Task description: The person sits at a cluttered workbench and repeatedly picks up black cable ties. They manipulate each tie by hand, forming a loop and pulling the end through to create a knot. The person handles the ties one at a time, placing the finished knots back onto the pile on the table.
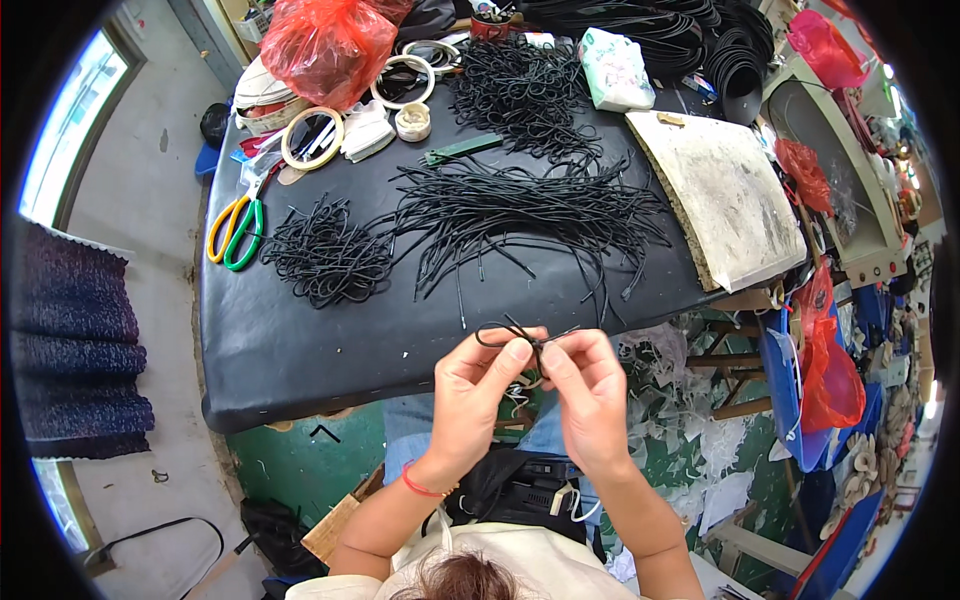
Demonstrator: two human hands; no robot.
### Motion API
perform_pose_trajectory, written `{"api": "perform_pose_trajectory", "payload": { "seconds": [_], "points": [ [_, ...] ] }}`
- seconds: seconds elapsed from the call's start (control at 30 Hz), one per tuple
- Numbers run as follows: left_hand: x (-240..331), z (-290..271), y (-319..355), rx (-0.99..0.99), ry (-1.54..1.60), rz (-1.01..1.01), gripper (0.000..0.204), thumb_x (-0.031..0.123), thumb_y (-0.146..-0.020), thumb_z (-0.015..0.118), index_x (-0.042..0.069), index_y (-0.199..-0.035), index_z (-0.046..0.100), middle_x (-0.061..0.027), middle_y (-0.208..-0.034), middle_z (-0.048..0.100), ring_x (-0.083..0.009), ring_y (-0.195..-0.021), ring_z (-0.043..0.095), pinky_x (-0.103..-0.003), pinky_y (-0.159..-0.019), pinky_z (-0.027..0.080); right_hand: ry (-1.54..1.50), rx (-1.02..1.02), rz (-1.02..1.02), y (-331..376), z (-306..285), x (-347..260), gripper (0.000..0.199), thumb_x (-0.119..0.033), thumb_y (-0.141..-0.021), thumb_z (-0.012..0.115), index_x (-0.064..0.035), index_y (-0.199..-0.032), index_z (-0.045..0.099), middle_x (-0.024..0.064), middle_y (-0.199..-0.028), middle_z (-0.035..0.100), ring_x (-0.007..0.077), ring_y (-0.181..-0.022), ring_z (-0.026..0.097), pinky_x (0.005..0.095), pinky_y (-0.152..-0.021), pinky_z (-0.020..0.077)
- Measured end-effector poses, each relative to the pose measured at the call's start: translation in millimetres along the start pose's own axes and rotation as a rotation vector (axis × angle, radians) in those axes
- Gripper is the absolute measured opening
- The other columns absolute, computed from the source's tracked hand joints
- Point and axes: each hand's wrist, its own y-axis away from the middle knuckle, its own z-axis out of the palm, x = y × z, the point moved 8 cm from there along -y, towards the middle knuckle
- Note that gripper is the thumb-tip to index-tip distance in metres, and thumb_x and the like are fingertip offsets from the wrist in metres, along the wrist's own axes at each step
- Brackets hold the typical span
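Just off the table's near edge, both my hands pinch one thin black cord (490, 343), which makes a loop to the left and has ends sticking out at the top and right. My left hand (478, 375) grips it between thumb and forefinger. Close beside it, my right hand (588, 385) pinches the cord where its strands cross. The crossing itself is partly hidden by my fingertips. Beyond my hands lies a wide bundle of straight black cords (520, 205). Left of that sits a smaller pile of looped cords (328, 252), and behind it a tangled heap of cords (520, 90).
On the black table (330, 350) lie scissors (238, 232) with yellow and green handles, tape rolls (312, 138), a green strip (463, 149) and a red plastic bag (325, 50). A stained board (720, 195) covers the right side. Scraps litter the green floor (300, 460).
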Motion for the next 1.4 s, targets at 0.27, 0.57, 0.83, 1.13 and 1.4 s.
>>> {"api": "perform_pose_trajectory", "payload": {
  "seconds": [0.27, 0.57, 0.83, 1.13, 1.4],
  "points": [
    [0, 6, 4, -0.246, -0.203, -0.163, 0.01, 0.007, -0.086, 0.058, -0.001, -0.09, 0.06, -0.0023, -0.079, 0.061, -0.0057, -0.072, 0.054, -0.021, -0.066, 0.045, 0.29, -0.26, -0.099, -9, 13, -12, 0.013, -0.012, -0.089, 0.056, 0.0006, -0.09, 0.06, 0.0013, -0.089, 0.058, 0.0043, -0.067, 0.051, 0.0193, -0.055, 0.0431],
    [-9, 4, 12, -0.2, -0.193, -0.263, 0.006, 0.004, -0.083, 0.06, 0.0, -0.085, 0.058, -0.0005, -0.076, 0.06, -0.0045, -0.068, 0.054, -0.019, -0.061, 0.044, 0.211, -0.156, 0.076, -9, 5, 3, 0.024, -0.02, -0.093, 0.051, -0.0026, -0.078, 0.057, -0.0026, -0.062, 0.053, 0.0014, -0.05, 0.045, 0.0173, -0.043, 0.0379],
    [-7, -6, 3, -0.1, -0.185, -0.19, 0.011, 0.011, -0.085, 0.062, 0.002, -0.088, 0.059, -0.0017, -0.079, 0.062, -0.0048, -0.071, 0.055, -0.019, -0.063, 0.044, 0.106, -0.082, 0.036, -13, -5, 2, 0.027, -0.027, -0.093, 0.049, -0.0007, -0.097, 0.055, 0.0028, -0.087, 0.057, 0.0064, -0.077, 0.053, 0.0214, -0.068, 0.0442],
    [4, -7, 5, -0.048, -0.28, 0.045, 0.013, 0.009, -0.085, 0.062, -0.001, -0.092, 0.06, -0.0048, -0.086, 0.064, -0.007, -0.077, 0.058, -0.021, -0.067, 0.047, 0.229, -0.154, 0.067, -2, -8, -1, 0.014, -0.012, -0.086, 0.061, 0.001, -0.091, 0.06, -0.0002, -0.078, 0.06, 0.0034, -0.07, 0.051, 0.0183, -0.062, 0.0419],
    [3, -7, 10, 0.07, -0.435, 0.125, 0.01, 0.008, -0.086, 0.061, -0.001, -0.089, 0.058, -0.002, -0.079, 0.06, -0.0051, -0.069, 0.054, -0.019, -0.062, 0.045, 0.344, -0.179, -0.019, 1, -1, -6, 0.012, -0.008, -0.087, 0.058, 0.0011, -0.094, 0.059, -0.0001, -0.081, 0.058, 0.0038, -0.072, 0.051, 0.0185, -0.063, 0.0419]
  ]
}}
